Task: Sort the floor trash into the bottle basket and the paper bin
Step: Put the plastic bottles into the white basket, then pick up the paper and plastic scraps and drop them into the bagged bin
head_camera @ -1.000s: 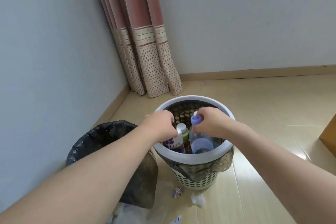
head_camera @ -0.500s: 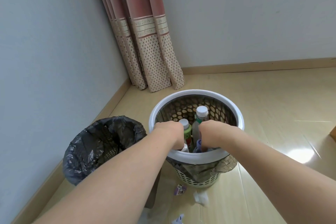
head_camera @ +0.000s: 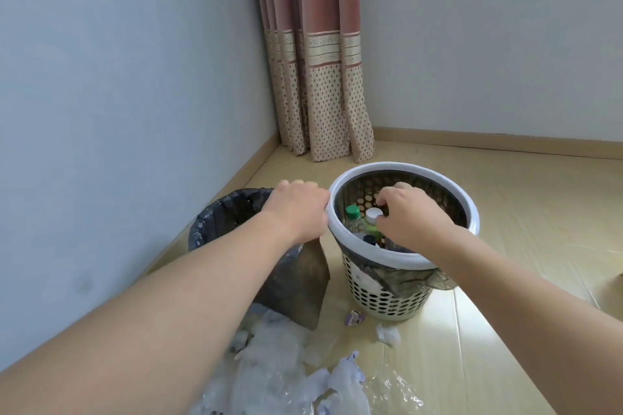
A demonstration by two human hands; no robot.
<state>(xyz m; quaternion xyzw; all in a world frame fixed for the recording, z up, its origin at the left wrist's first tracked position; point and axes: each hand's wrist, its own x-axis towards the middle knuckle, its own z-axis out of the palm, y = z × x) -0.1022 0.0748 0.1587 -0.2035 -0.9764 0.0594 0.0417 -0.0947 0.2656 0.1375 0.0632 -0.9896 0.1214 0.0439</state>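
Head view shows the right hand [head_camera: 409, 216] inside the bottle basket [head_camera: 340, 226], fingers curled at a white-capped bottle [head_camera: 373, 214]; the left hand [head_camera: 298, 209], loosely curled, holds nothing above the paper bin [head_camera: 215, 222]; bottle-sorting seems underway; crumpled paper [head_camera: 387, 335] on the floor likely comes next.

Bin [head_camera: 215, 222] left of basket [head_camera: 401, 293]; bottles [head_camera: 354, 217] in basket; paper scraps [head_camera: 387, 335] on floor in front.
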